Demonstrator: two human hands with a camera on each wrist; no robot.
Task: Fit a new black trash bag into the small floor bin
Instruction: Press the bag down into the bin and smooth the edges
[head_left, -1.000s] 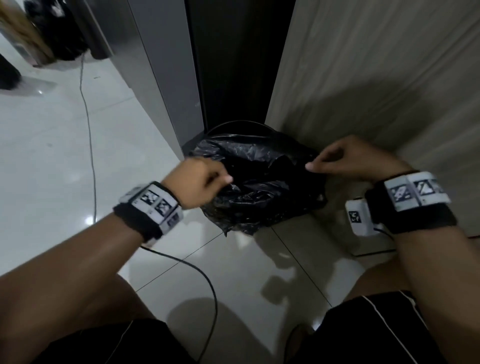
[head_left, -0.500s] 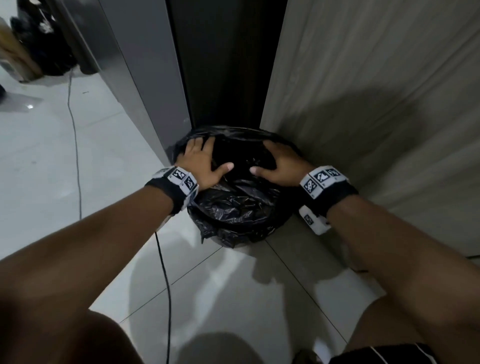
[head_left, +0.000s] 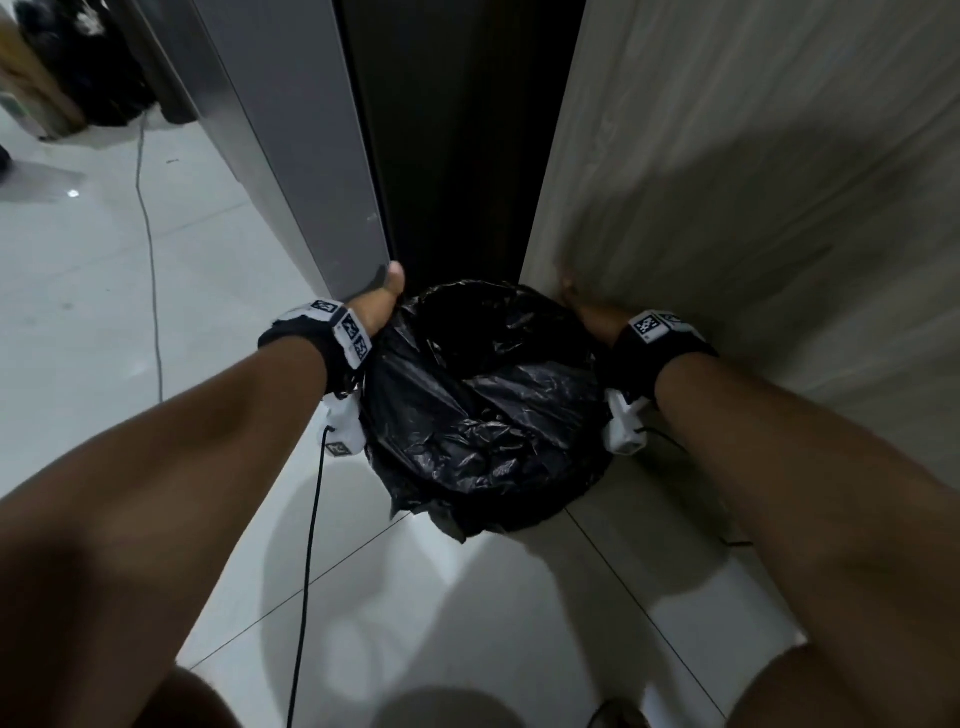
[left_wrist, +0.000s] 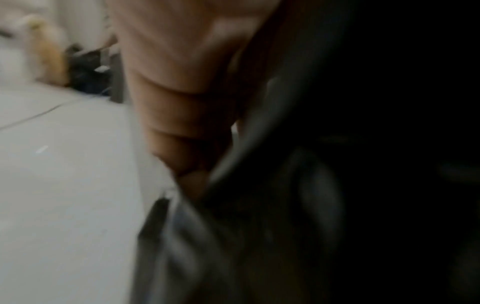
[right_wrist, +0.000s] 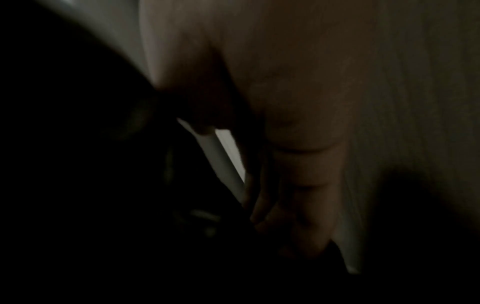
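Note:
The black trash bag (head_left: 488, 405) lies crumpled over the small floor bin, covering it almost wholly, with its edge hanging down the near side. My left hand (head_left: 382, 304) is on the bin's left side with the thumb up; in the left wrist view its curled fingers (left_wrist: 182, 107) hold the bag's edge (left_wrist: 259, 144). My right hand (head_left: 589, 314) is squeezed between the bin's right side and the wooden wall. The dark right wrist view shows its fingers (right_wrist: 306, 185) pointing down, thumb against a white strip (right_wrist: 221, 160), apparently gripping the bag at the rim. Fingertips are hidden.
The bin stands in a corner between a grey panel (head_left: 291, 156), a dark gap (head_left: 457, 156) and a wood-grain wall (head_left: 753, 208). A black cable (head_left: 306, 571) runs across the white tile floor (head_left: 104, 312). Dark bags (head_left: 98, 67) lie at the far left.
Both hands have gone from pressing flat on top of the bag to the bin's left and right sides. The bag now sags deeper into the bin.

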